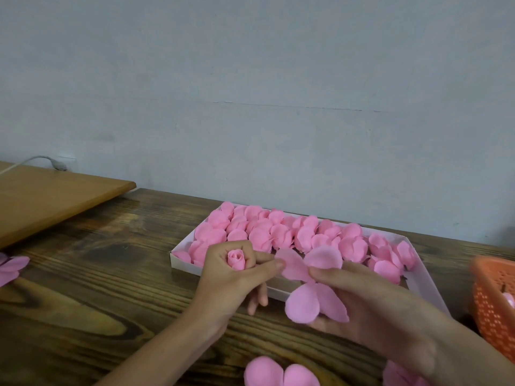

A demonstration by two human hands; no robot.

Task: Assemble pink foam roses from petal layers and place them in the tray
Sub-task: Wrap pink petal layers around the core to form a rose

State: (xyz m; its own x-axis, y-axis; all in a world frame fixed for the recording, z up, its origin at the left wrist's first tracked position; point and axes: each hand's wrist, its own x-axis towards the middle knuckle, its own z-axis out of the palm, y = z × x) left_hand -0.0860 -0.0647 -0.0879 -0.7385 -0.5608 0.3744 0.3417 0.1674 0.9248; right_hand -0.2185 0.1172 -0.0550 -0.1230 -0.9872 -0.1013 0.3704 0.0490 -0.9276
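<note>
My left hand [231, 277] grips a small pink rosebud [236, 259], curled fingers wrapped round its base, bud facing up. Right beside it my right hand [370, 305] pinches a flat pink petal layer [309, 285] at its centre, with several petals fanning out above and below the thumb. Both hands hover in front of the white tray [278, 292], which lies on the dark wooden table and is filled with several finished pink roses [281, 235].
An orange plastic basket [493, 305] stands at the right edge. Loose petal layers lie at the near edge [278, 373] and at the far left [11, 268]. A lighter wooden board [50, 196] with a cable sits back left. A grey wall rises behind.
</note>
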